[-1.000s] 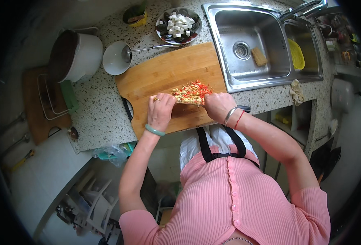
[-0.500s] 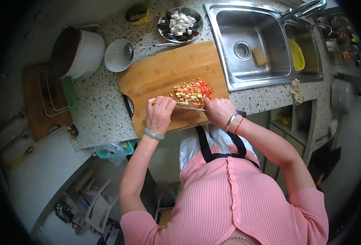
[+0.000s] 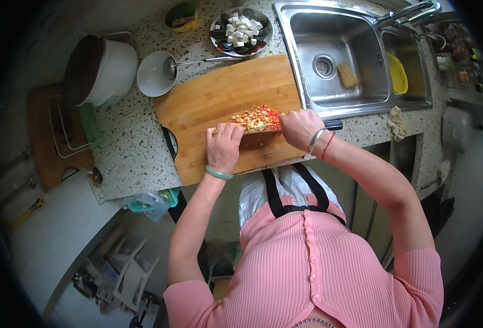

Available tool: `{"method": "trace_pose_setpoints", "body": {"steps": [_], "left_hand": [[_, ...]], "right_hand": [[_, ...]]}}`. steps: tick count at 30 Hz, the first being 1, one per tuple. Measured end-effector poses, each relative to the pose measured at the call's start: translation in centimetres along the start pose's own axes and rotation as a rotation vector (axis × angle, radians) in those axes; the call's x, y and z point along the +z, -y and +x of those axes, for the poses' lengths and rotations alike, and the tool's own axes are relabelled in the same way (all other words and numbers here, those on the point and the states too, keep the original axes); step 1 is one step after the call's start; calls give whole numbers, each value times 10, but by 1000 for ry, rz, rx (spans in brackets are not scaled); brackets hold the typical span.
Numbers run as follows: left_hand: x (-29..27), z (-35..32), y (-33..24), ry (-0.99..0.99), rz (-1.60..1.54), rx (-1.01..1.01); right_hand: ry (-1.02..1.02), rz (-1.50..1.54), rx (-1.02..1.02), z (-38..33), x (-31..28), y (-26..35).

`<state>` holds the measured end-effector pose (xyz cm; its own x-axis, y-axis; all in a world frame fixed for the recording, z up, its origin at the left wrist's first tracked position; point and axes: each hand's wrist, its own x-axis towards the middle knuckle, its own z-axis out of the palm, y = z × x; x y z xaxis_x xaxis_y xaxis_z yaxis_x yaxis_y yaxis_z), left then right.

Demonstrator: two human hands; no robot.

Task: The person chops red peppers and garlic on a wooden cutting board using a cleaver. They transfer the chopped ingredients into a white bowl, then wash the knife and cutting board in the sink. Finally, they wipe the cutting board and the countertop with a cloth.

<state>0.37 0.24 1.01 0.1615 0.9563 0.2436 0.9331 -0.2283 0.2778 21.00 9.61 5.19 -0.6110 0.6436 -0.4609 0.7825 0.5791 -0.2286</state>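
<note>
A heap of finely chopped red and pale yellow pieces (image 3: 258, 116) lies on the wooden cutting board (image 3: 214, 93). Along the heap's near edge stands a kitchen knife (image 3: 260, 140), its broad blade tilted and its dark handle end sticking out to the right. My right hand (image 3: 302, 130) is closed round the knife at the handle end. At the blade's other end my left hand (image 3: 223, 146) grips it, fingers bent over the top. The blade's lower edge is hard to make out against the board.
Behind the board are a white bowl (image 3: 155, 82) with a ladle (image 3: 206, 61) and a plate of white cubes and dark pieces (image 3: 238, 33). A steel sink (image 3: 350, 104) holds a sponge (image 3: 347, 75) and a yellow basket (image 3: 397, 72). A large white pot (image 3: 113, 71) stands left.
Both hands have shifted right with the knife, the right one also a little farther away. The blade now shows its flat side, and the chopped heap looks narrower from front to back.
</note>
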Motion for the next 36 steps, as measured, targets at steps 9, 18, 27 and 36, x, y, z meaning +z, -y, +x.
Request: {"method": "trace_pose_setpoints", "body": {"steps": [9,18,27,36], "left_hand": [[-1,2,-7,40,42,-13],[9,7,-5,17,79,-83],[-25,-8,-41,4,35,-131],[-2,-33,-49,82,32,-183]], "right_hand": [[-13,23,-40,2,4,-8],[5,7,-109,21,6,-20],[24,-13,-176,-13,-4,-18],[152,-10,-227,-9,18,-23]]}}
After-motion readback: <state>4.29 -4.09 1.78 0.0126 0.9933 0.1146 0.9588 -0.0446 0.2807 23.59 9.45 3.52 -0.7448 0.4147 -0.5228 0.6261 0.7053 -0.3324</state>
